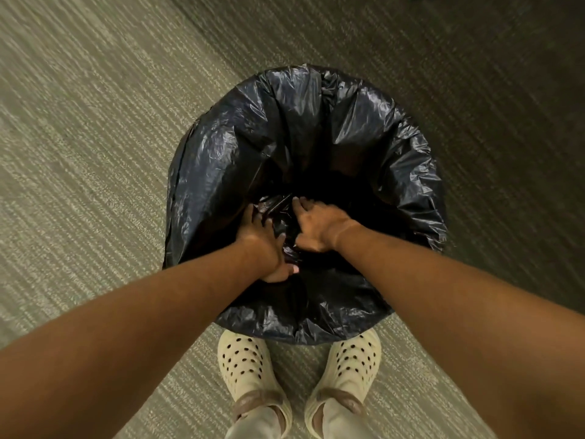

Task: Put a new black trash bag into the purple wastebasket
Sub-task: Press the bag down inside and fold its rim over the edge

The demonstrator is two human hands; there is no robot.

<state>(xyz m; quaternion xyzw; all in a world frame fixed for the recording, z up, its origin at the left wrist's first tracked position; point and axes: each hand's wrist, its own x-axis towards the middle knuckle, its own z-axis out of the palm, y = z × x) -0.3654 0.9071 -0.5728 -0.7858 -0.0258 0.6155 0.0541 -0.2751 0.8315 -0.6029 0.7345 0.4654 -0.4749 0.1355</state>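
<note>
Where the black trash bag (316,128) is draped over the rim of the wastebasket, it covers the basket completely, so no basket wall shows. Both hands reach down inside the opening: the left hand (264,245) has its fingers curled on crumpled bag plastic, and the right hand (319,228) presses spread fingers onto the bag. Two cream clogs (243,365) stand on the carpet (79,153) just beside the bag.

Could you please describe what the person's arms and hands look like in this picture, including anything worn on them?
Both forearms are bare right up to the frame edge, with no sleeves showing. The left hand and right hand wear no gloves, and no rings, watch or bracelet can be made out. A pale, light-coloured nail shows on the left hand's thumb; the other nails are too small to judge.
</note>
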